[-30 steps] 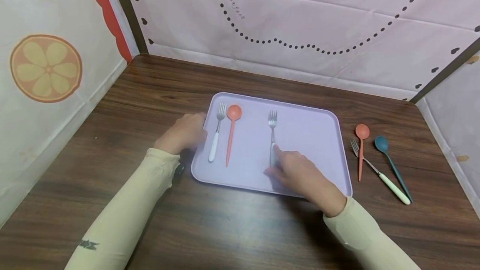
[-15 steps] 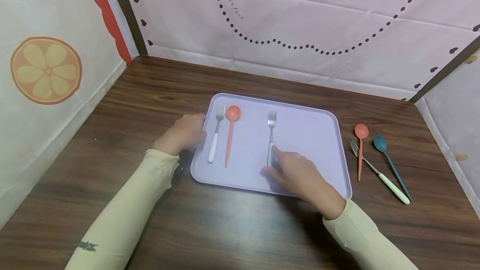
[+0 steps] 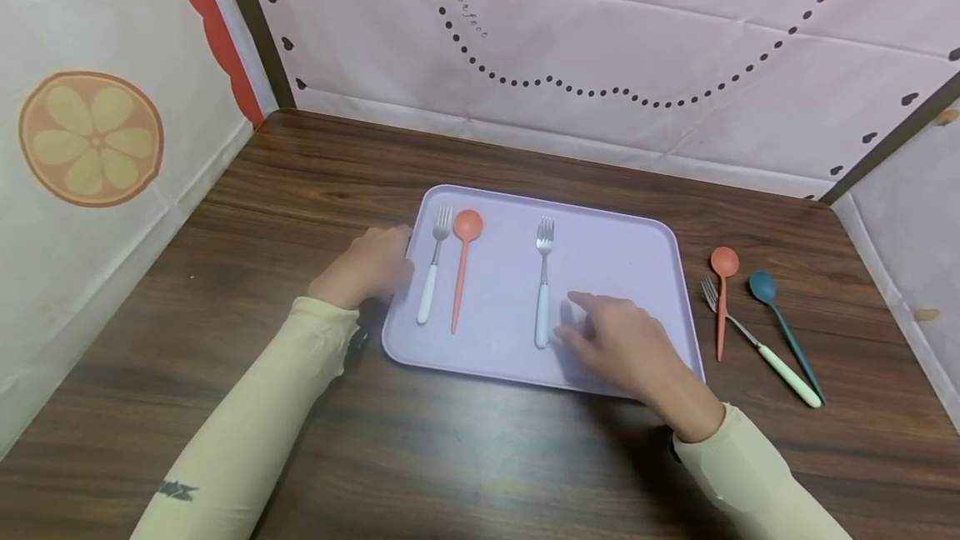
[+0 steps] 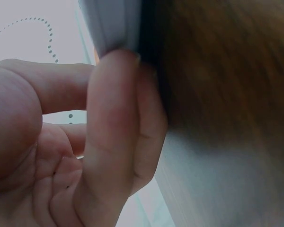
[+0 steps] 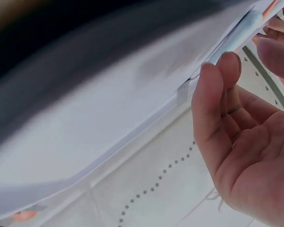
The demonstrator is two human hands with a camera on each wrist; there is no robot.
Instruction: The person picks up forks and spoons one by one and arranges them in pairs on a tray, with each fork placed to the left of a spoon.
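Observation:
A lilac tray (image 3: pixel 487 361) lies on the table. My left hand (image 3: pixel 367 267) holds its left edge, and in the left wrist view curled fingers (image 4: pixel 111 118) meet the tray's side. A white-handled fork (image 3: pixel 542 298) lies upright in the middle of the tray, tines away from me. Just right of its handle, my right hand (image 3: pixel 626 342) hovers low over the tray, thumb and fingers spread apart around nothing. In the right wrist view these fingers (image 5: pixel 210 99) are relaxed. Another white-handled fork (image 3: pixel 429 286) and an orange spoon (image 3: pixel 461 273) lie side by side at the tray's left.
On the table (image 3: pixel 480 457) right of the tray, a second orange spoon (image 3: pixel 722 298) crosses over a green-handled fork (image 3: pixel 780 369). A dark teal spoon (image 3: pixel 783 332) lies beside them. A pink patterned cloth (image 3: pixel 600 40) hangs behind the table.
My right hand has let go of the middle fork's handle and moved right. The fork stays on the tray. My left hand has stayed at the tray's left edge.

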